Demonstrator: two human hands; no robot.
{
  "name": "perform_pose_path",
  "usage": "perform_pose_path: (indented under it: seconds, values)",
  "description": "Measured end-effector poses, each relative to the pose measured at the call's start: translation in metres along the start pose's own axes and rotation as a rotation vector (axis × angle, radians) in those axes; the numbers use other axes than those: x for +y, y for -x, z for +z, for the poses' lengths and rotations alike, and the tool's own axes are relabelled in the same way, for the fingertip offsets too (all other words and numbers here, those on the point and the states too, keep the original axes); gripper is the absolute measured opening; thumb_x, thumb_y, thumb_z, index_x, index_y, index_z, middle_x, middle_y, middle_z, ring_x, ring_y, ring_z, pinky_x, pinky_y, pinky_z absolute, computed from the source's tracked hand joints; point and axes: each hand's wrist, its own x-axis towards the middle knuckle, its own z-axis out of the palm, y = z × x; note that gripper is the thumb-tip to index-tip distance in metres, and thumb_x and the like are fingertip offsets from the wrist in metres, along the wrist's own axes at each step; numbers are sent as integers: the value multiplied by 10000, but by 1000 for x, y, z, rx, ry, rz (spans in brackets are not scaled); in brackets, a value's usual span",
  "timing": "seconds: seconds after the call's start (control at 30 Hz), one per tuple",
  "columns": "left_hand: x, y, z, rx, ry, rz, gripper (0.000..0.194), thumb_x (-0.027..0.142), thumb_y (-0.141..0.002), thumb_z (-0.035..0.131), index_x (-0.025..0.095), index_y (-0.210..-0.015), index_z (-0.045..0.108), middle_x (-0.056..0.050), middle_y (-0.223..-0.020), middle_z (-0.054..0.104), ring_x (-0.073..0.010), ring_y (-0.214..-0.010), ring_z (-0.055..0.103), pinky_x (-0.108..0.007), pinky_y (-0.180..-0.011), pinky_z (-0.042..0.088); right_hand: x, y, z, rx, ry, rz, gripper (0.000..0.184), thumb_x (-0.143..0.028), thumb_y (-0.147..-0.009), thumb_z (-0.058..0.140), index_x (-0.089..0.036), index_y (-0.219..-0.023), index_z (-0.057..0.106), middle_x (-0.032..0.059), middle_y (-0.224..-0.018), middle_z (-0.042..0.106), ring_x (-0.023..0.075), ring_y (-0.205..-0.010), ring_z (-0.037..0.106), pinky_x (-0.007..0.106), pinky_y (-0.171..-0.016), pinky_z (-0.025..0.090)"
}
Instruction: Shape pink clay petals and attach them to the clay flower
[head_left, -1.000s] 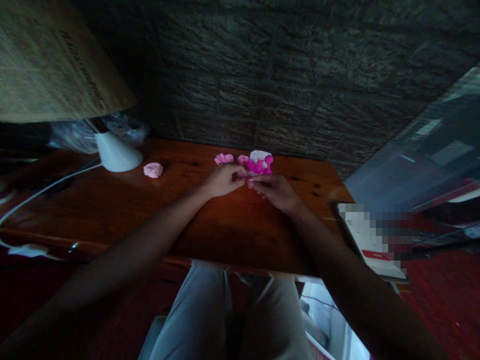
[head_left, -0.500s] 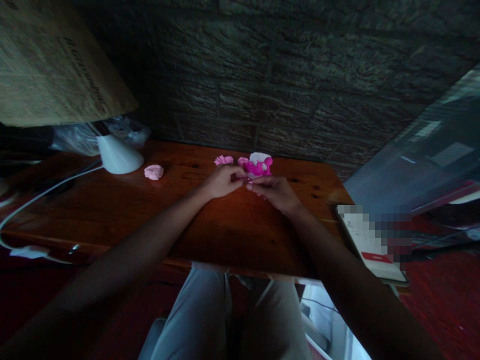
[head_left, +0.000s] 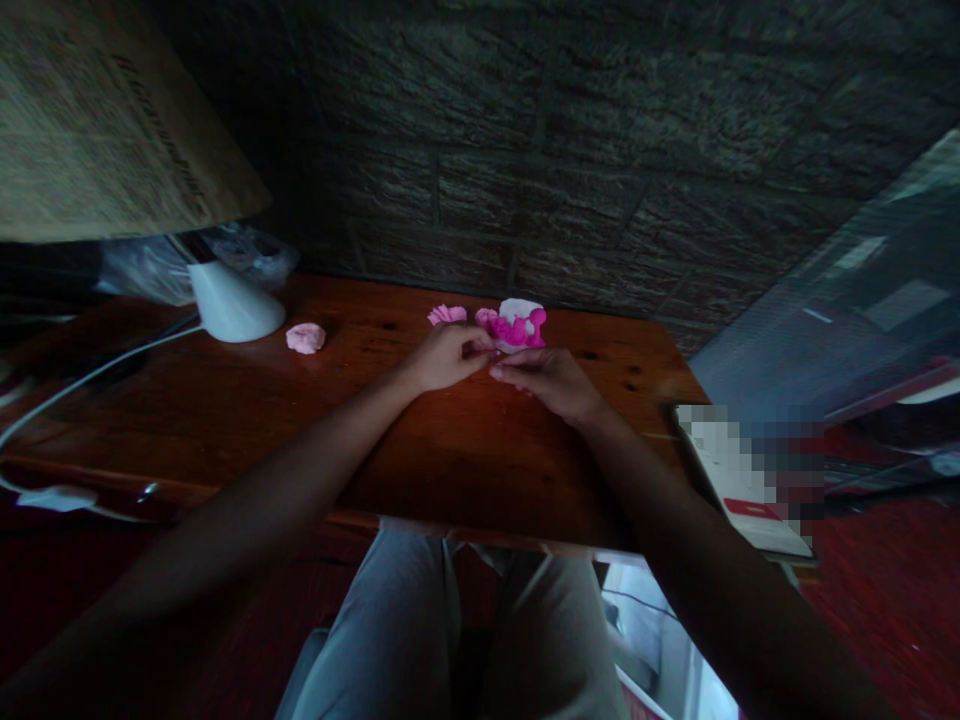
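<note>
My left hand (head_left: pixel 452 357) and my right hand (head_left: pixel 551 378) meet over the middle of the wooden table (head_left: pixel 465 470), their fingertips pinched close together. Whatever is between the fingertips is too small and dark to make out. Just behind them sits a bright pink, lumpy clay-like piece (head_left: pixel 517 330) against a white rounded piece (head_left: pixel 520 306). A ruffled light pink piece (head_left: pixel 447 314) lies behind my left hand, partly covered by it. Farther left, a pale pink crumpled lump (head_left: pixel 306 338) rests on the table by itself.
A lamp with a white base (head_left: pixel 236 305) and a printed paper-like shade (head_left: pixel 127 130) stands at the left, its white cord (head_left: pixel 82 388) running over the table. Clear plastic (head_left: pixel 146 270) lies behind it. A flat, partly blurred-out object (head_left: pixel 739 480) rests at the right edge. A stone wall (head_left: pixel 487 180) rises behind.
Both hands stay almost in place, with only a slight shift of the fingertips. The view has tilted a little; the pink pieces have not moved on the table.
</note>
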Motion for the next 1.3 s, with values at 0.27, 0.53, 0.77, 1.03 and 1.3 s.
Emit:
perform_pose_path:
  seconds: [0.27,0.53,0.77,1.03,1.3]
  values:
    - [0,0,0,-14,-9,-3,87,155,-867,629,156,-854,715,-40,-845,767,-146,-748,680,-263,-705,509,4,-1,-1,-30,25,-21,268,-405,-720,787,-187,-875,805,0,-731,705,111,-628,530,268,-613,421]
    - [-1,0,0,-12,12,0,81,169,-871,634,149,-847,709,-43,-834,763,-145,-740,681,-254,-688,504,5,-1,-2,-40,25,-24,312,-449,-731,788,-186,-897,802,4,-731,695,113,-622,529,273,-614,435]
    - [-1,0,0,-1,-10,-1,81,166,-863,632,157,-853,712,-37,-839,768,-144,-747,684,-256,-702,509,6,-2,-3,-71,84,-53,353,-523,-773,737,-184,-863,770,6,-736,673,123,-630,544,275,-618,440]
    - [-1,0,-1,-12,20,-13,75,164,-867,638,151,-866,712,-47,-849,768,-157,-763,698,-264,-710,522,2,-2,-1,-8,25,-83,410,-562,-753,752,-169,-869,757,0,-716,652,125,-637,536,283,-641,441]
    - [2,-1,-2,-14,-4,-6,69,169,-870,643,154,-848,708,-43,-832,759,-155,-751,685,-264,-703,511,0,0,2,-53,28,-66,420,-591,-771,741,-179,-849,760,8,-737,672,122,-637,540,273,-613,440]
